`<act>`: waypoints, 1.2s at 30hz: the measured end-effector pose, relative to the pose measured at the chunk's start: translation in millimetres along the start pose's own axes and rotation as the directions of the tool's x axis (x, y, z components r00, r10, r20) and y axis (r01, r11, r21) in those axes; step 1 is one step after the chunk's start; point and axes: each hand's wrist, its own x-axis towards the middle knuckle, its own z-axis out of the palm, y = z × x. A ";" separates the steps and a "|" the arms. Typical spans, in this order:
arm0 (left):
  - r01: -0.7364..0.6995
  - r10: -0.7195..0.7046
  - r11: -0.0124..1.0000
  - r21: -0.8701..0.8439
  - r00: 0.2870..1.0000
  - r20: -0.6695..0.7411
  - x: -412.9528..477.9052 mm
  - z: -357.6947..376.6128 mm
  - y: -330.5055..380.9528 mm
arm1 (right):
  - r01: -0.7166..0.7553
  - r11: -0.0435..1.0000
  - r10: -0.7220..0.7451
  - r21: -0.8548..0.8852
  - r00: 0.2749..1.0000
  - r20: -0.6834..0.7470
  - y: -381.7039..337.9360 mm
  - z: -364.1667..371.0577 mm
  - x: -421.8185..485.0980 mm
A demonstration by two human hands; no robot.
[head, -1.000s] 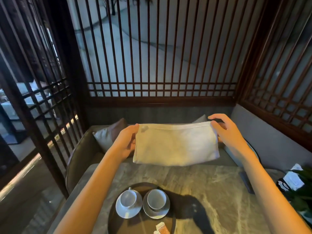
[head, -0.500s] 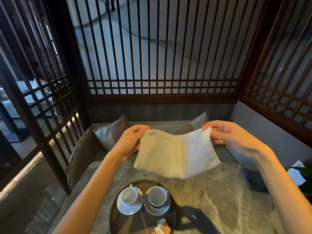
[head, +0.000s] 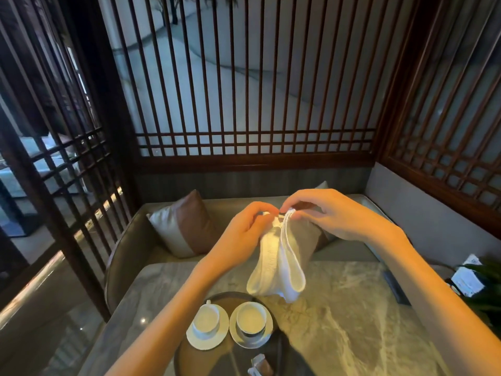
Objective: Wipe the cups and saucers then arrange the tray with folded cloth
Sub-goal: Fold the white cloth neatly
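A white cloth [head: 279, 264] hangs folded in half above the marble table [head: 347, 321], its lower end just over the tray. My left hand [head: 245, 230] and my right hand [head: 333, 213] meet at its top, each pinching a corner there. Below sits a dark round tray [head: 189, 356] with two white cups on saucers: the left cup [head: 206, 317] with its handle pointing away, the right cup [head: 251, 320] beside it.
Small packets [head: 260, 366] lie at the tray's near edge. A brown and grey cushion [head: 184, 226] rests on the bench behind the table. A dark flat object [head: 397, 290] and a plant [head: 485, 289] sit at the right. Wooden lattice screens enclose the booth.
My hands have come together, bringing the cloth's two top corners to meet, so the spread cloth now hangs folded in half. The view has tilted down slightly.
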 end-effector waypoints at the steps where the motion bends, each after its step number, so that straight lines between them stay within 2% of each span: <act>1: 0.005 -0.003 0.998 -0.066 0.999 0.035 -1.9 0.7 2.7 | 0.012 1.000 -0.012 0.018 1.000 -0.015 -1.4 1.7 0.3; 3: 0.025 -0.007 0.986 -0.164 0.994 0.110 -5.5 2.1 6.6 | 0.023 0.998 -0.020 0.058 0.998 -0.052 -2.5 5.1 -0.5; 5: 0.011 0.002 0.994 -0.109 0.993 0.114 -8.4 2.6 8.9 | 0.004 0.996 0.003 0.087 0.997 -0.078 -2.8 7.8 -3.0; 8: -0.019 0.018 1.000 0.018 0.999 0.041 -11.3 2.9 10.4 | -0.022 0.991 0.034 0.133 0.996 -0.085 -2.6 9.2 -9.1; 13: -0.058 0.063 0.995 0.076 0.996 -0.059 -14.7 6.9 13.6 | -0.029 0.985 0.046 0.172 0.995 -0.093 -5.9 11.3 -18.8; 24: -0.075 0.081 0.996 0.049 0.987 -0.142 -23.0 17.9 23.2 | 0.052 0.975 -0.011 0.215 0.982 -0.187 -16.5 26.4 -19.2; 28: -0.063 0.064 0.998 0.008 0.980 -0.189 -27.3 21.4 23.3 | 0.040 0.977 0.019 0.211 0.962 -0.273 -17.7 35.2 -17.6; 32: -0.044 0.043 0.999 -0.002 0.986 -0.161 -29.8 22.5 23.2 | -0.008 0.985 0.068 0.170 0.934 -0.350 -16.0 46.9 -14.8; 36: -0.009 0.013 0.999 0.033 0.993 -0.119 -31.5 18.9 22.5 | 0.015 0.987 0.047 0.157 0.921 -0.387 -14.9 49.6 -13.2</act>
